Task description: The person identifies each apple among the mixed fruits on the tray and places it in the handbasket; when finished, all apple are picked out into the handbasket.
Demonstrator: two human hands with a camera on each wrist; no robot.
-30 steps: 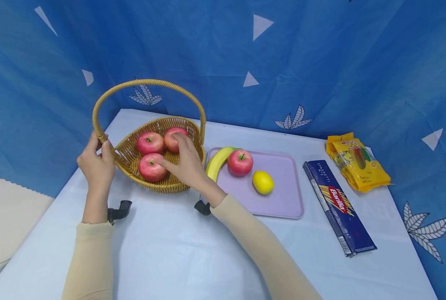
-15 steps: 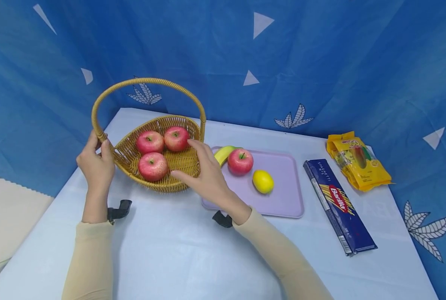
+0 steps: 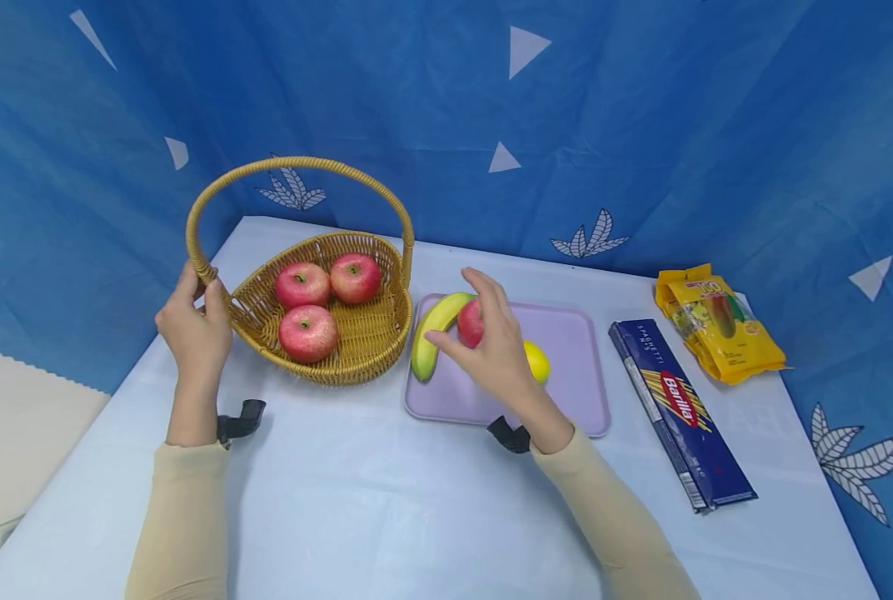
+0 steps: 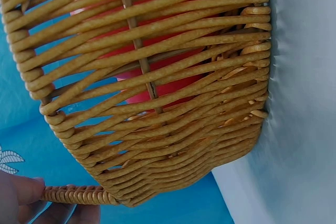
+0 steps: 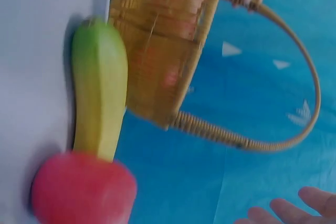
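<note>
My left hand (image 3: 197, 333) grips the lower end of the arched handle (image 3: 296, 164) of a wicker basket (image 3: 336, 377). In the left wrist view, thumb and fingers lie around that handle (image 4: 79, 194). Three red apples sit inside: one at the back left (image 3: 301, 285), one at the back right (image 3: 355, 278), one in front (image 3: 307, 333). Over the lilac tray (image 3: 570, 350) hovers my right hand (image 3: 499, 354), fingers spread, holding nothing. Below it on the tray are a banana (image 3: 441, 315), another red apple (image 3: 471, 325), partly hidden by the hand, and a yellow lemon (image 3: 539, 362).
Right of the tray lies a blue Barilla spaghetti box (image 3: 679, 412). Behind that box is a yellow snack packet (image 3: 720, 325). A white cloth covers the table (image 3: 386, 492), and a blue patterned curtain (image 3: 431, 100) hangs behind it.
My right hand has moved out of the basket, rightward to above the tray's fruit, uncovering the apples and the banana. My left hand and the basket have stayed in place.
</note>
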